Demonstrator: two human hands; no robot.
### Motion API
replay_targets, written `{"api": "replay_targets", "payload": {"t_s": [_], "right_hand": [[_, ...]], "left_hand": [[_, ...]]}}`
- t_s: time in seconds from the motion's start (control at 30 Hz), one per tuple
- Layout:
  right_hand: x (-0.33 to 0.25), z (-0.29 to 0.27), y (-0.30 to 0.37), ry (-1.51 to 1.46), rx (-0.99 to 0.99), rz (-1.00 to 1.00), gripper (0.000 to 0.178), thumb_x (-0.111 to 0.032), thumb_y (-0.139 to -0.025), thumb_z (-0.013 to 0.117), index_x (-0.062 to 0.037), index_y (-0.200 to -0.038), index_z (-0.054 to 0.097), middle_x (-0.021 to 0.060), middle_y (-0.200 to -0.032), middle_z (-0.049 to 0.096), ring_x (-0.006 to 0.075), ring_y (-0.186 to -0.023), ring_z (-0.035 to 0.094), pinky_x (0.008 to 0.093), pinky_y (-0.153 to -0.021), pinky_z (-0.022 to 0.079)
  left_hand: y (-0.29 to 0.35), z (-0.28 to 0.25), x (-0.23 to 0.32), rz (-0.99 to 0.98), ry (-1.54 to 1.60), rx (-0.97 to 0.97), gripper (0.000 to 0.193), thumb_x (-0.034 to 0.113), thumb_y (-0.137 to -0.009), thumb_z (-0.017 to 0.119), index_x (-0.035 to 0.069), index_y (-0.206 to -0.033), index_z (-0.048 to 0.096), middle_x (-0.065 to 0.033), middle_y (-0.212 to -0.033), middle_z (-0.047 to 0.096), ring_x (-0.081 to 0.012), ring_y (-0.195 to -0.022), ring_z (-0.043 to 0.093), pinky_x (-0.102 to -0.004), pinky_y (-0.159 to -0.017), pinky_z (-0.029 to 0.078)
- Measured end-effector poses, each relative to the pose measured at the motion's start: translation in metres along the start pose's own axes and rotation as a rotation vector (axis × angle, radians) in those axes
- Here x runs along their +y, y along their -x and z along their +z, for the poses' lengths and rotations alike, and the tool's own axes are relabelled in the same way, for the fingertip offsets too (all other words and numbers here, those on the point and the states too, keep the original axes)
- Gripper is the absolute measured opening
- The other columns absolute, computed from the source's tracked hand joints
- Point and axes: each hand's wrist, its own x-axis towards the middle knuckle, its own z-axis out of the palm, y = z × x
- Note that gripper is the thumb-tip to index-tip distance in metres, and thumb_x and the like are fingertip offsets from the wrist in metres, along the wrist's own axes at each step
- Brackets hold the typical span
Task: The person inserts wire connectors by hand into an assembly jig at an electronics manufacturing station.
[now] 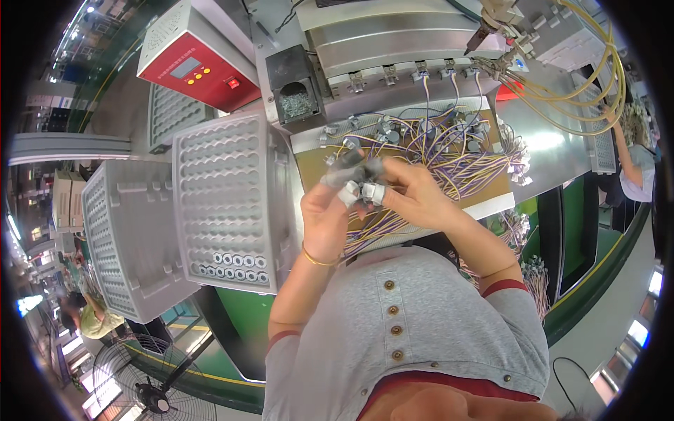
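My left hand (326,209) and my right hand (420,196) meet over the near left side of the wire bundle. Grey and white covers wrap several of their fingertips. The fingers of both hands are pinched together around something small, which they hide and which is partly blurred. Beneath and beyond them spreads a tangle of purple, yellow and white wires (455,165) with small round metal parts on the ends, lying on a brown board (309,168). White connectors (518,163) gather at the wires' right ends.
Left of my hands stands a grey tray (223,182) with round pockets, several ring-shaped parts in its near rows. Another tray stack (140,231) is beyond it. A red-fronted control box (203,70), a black bin (295,88) and a metal fixture (407,42) with clamps line the back.
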Motion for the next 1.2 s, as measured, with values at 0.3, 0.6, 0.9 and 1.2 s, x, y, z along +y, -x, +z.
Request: {"api": "replay_targets", "payload": {"t_s": [0.3, 0.6, 0.9, 1.2], "right_hand": [[0.020, -0.071, -0.002, 0.032, 0.510, 0.017, 0.012, -0.006, -0.073, 0.054, 0.0009, -0.083, 0.058, 0.0046, -0.072, 0.060, 0.0081, -0.057, 0.054, 0.0204, -0.048, 0.042], [0.061, -0.171, -0.037, -0.449, 0.980, -0.198, 0.011, -0.012, -0.081, 0.052, -0.0063, -0.072, 0.049, 0.0020, -0.060, 0.050, 0.0097, -0.050, 0.051, 0.0213, -0.039, 0.038], [0.059, -0.168, -0.048, -0.451, 1.035, -0.129, 0.014, -0.012, -0.081, 0.050, -0.0041, -0.071, 0.045, 0.0047, -0.058, 0.050, 0.0148, -0.043, 0.051, 0.0240, -0.036, 0.040], [0.063, -0.211, -0.043, -0.195, 0.816, 0.086, 0.020, -0.022, -0.082, 0.051, -0.0021, -0.082, 0.050, 0.0082, -0.063, 0.056, 0.0195, -0.047, 0.056, 0.0283, -0.043, 0.045]], "left_hand": [[-0.008, 0.005, -0.049, 0.056, -0.569, -0.192, 0.036, 0.006, -0.079, 0.052, 0.000, -0.114, 0.047, -0.0083, -0.099, 0.055, -0.0171, -0.076, 0.054, -0.0270, -0.066, 0.046], [-0.016, -0.025, -0.058, 0.415, -1.248, -0.280, 0.016, 0.001, -0.065, 0.061, 0.005, -0.080, 0.064, -0.0085, -0.061, 0.053, -0.0236, -0.059, 0.048, -0.0324, -0.053, 0.039], [-0.014, -0.036, -0.008, 0.046, -1.345, -0.216, 0.019, 0.001, -0.070, 0.059, 0.005, -0.088, 0.064, -0.0045, -0.065, 0.058, -0.0047, -0.054, 0.048, -0.0192, -0.050, 0.039], [-0.026, -0.081, 0.006, 0.256, -1.055, 0.159, 0.017, -0.002, -0.073, 0.059, 0.000, -0.089, 0.062, -0.0034, -0.079, 0.062, -0.0079, -0.069, 0.056, -0.0195, -0.062, 0.045]]}}
